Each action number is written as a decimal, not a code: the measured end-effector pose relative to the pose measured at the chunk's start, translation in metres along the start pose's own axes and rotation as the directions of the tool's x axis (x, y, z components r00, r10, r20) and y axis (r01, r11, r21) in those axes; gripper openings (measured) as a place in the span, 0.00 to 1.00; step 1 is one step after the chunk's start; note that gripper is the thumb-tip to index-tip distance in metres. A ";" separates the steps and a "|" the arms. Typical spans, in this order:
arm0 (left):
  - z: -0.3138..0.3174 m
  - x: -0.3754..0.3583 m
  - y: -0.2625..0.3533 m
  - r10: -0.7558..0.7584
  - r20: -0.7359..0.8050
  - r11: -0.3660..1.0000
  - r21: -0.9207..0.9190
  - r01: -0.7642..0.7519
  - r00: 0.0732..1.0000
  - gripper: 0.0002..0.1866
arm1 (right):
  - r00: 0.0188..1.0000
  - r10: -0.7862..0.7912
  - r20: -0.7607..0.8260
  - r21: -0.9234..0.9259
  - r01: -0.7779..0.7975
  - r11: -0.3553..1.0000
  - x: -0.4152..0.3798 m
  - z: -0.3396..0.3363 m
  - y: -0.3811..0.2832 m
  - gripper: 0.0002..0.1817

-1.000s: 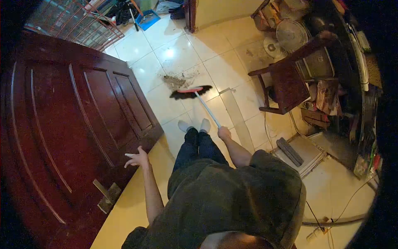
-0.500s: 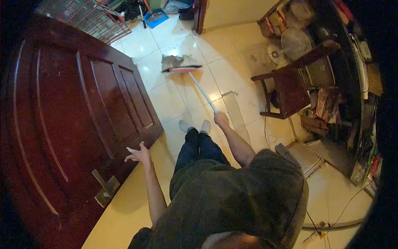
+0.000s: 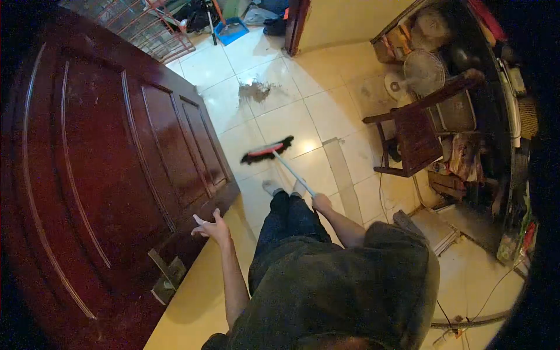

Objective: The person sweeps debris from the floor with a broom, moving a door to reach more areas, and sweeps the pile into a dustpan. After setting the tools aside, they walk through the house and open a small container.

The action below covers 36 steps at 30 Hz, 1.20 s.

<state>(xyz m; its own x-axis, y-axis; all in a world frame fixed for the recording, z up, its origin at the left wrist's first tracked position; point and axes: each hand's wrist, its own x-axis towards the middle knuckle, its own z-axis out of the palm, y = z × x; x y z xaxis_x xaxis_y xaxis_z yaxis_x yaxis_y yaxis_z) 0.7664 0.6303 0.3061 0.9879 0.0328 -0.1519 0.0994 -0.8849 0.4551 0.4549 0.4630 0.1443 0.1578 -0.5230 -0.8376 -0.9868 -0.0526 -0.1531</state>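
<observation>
My right hand (image 3: 321, 203) is wrapped round the pale handle of a broom (image 3: 269, 151). The broom's red head with dark bristles is near the floor, just ahead of my feet. Beyond it, a patch of grey dirt (image 3: 256, 90) is spread over the white tiles. My left hand (image 3: 213, 227) hangs in the air with its fingers apart, holding nothing. Closest to that hand is the dark red panelled door (image 3: 128, 151), with its metal handle (image 3: 167, 276) below and to the left.
A blue dustpan (image 3: 231, 32) stands at the top, near a red metal rack (image 3: 169, 35). On the right are a wooden chair (image 3: 415, 137), a fan (image 3: 423, 71) and cluttered shelves. A flat grey strip (image 3: 341, 175) lies on the tiles.
My right hand has drawn the broom back toward my feet, off the dirt patch, which now shows in full. My left hand stays spread beside the door.
</observation>
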 end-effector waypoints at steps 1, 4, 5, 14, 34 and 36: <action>-0.006 -0.004 0.007 -0.005 0.046 1.000 -0.010 0.005 0.999 0.46 | 0.996 0.024 -0.084 0.146 -0.011 0.989 0.014 0.003 -0.025 0.19; -0.014 -0.009 0.006 0.033 0.109 0.999 -0.013 -0.032 0.994 0.45 | 0.987 -0.102 -0.122 0.082 0.113 0.990 0.073 0.013 -0.089 0.16; -0.016 -0.009 0.005 0.081 0.138 0.997 -0.014 -0.080 0.987 0.45 | 0.988 -0.086 -0.131 0.147 0.105 0.983 0.097 0.020 -0.104 0.17; -0.033 -0.022 0.023 0.079 0.173 0.997 -0.019 -0.077 0.982 0.42 | 0.990 0.092 -0.111 0.356 -0.046 0.933 0.102 -0.037 -0.209 0.20; -0.006 -0.012 0.009 0.136 0.123 0.987 0.069 -0.145 0.983 0.44 | 0.974 -0.128 -0.184 0.258 0.174 0.950 0.131 0.024 -0.180 0.17; -0.006 -0.010 0.012 0.140 0.138 0.986 0.067 -0.150 0.980 0.43 | 0.991 -0.064 -0.121 0.302 0.098 0.948 0.133 -0.006 -0.207 0.19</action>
<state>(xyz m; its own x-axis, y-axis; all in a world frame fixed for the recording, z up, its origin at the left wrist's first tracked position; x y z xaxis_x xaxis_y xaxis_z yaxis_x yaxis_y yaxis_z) 0.7586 0.6220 0.3185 0.9659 -0.1559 -0.2066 -0.0583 -0.9089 0.4130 0.6801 0.3990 0.0680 0.2147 -0.6177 -0.7566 -0.9094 0.1562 -0.3855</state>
